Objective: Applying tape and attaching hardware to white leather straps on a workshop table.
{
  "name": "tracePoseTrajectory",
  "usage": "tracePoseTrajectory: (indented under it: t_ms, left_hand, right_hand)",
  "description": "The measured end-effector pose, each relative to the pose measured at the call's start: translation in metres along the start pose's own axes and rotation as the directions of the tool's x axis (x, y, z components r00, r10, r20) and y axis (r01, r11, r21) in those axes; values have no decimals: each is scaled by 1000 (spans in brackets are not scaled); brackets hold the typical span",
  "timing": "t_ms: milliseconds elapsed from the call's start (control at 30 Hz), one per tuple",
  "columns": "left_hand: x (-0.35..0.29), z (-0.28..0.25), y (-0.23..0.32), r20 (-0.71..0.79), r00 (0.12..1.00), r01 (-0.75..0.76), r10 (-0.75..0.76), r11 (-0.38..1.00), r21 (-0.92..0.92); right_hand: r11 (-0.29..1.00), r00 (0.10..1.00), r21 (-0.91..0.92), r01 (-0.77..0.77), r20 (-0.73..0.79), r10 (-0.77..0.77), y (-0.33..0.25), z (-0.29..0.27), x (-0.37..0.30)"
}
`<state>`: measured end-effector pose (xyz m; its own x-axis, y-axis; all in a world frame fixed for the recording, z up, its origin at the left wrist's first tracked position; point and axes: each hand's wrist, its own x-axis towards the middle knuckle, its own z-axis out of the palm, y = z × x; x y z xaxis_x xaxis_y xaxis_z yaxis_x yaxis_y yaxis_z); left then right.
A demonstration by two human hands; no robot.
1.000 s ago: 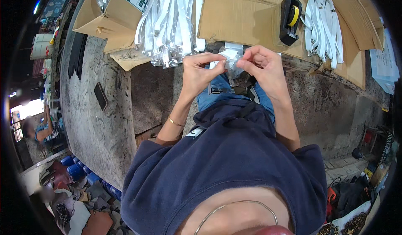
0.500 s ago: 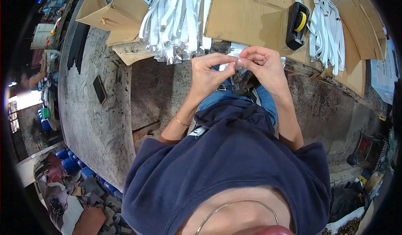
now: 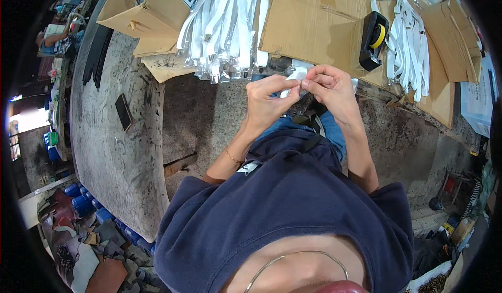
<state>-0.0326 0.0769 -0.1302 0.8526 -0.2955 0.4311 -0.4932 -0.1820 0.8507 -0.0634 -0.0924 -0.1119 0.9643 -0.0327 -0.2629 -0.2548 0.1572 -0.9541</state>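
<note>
Fingers [image 3: 276, 83]: thumb and forefinger of each hand are pressed together, the tips pinching a small white-and-clear packet [image 3: 297, 75]; the other fingers curl in toward the palms.
Packet: upper middle of the frame, between the two hands, partly covered by the fingertips; its contents are too small to make out.
Left hand [image 3: 263, 104]: left of the packet, tips almost meeting those of the other hand.
Right hand [image 3: 335, 92]: right of the packet, knuckles bent, near the edge of a cardboard sheet [image 3: 308, 29].
Wrapped straps: a bundle of white straps in clear plastic [image 3: 227, 31], at the top of the frame, left of the cardboard sheet.
Loose straps: a pile of bare white straps [image 3: 409, 52], upper right.
Tape: a black tape dispenser [image 3: 372, 44] with a yellow roll, lying on cardboard just beside the loose pile.
Box: an open cardboard box [image 3: 147, 10], upper left.
Phone: a dark phone [image 3: 124, 112], flat on the grey table [image 3: 107, 152] at the left.
Black strips: several long black strips [image 3: 98, 58] on that table, above the phone.
Clothes: dark blue shirt [image 3: 293, 193], lower middle; blue jeans [image 3: 334, 136] beneath the hands.
Scraps: a heap of leather pieces [image 3: 107, 274], lower left, with blue containers [image 3: 82, 205] near it.
Co-worker: another person [image 3: 52, 42], far upper left, small and unclear.
</note>
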Motion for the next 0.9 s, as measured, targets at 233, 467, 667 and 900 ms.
tracePoseTrajectory:
  t_ms: [233,467,667,900]
  left_hand:
    - [2,0,3,11,1000,-1,0,1000,16]
    - [-3,6,1,-28,999,-15,15,1000,19]
    - [-8,4,-1,-8,1000,-24,24,999,46]
    - [-10,4,-8,74,996,-45,41,998,41]
  right_hand:
    - [1000,1000,-17,12,-12,-12,1,0,0]
    - [998,999,-47,36,-10,-36,-4,3,-2]
    - [997,999,-74,-2,36,5,-4,4,-3]
    - [988,997,-139,69,43,-63,6,-1,-5]
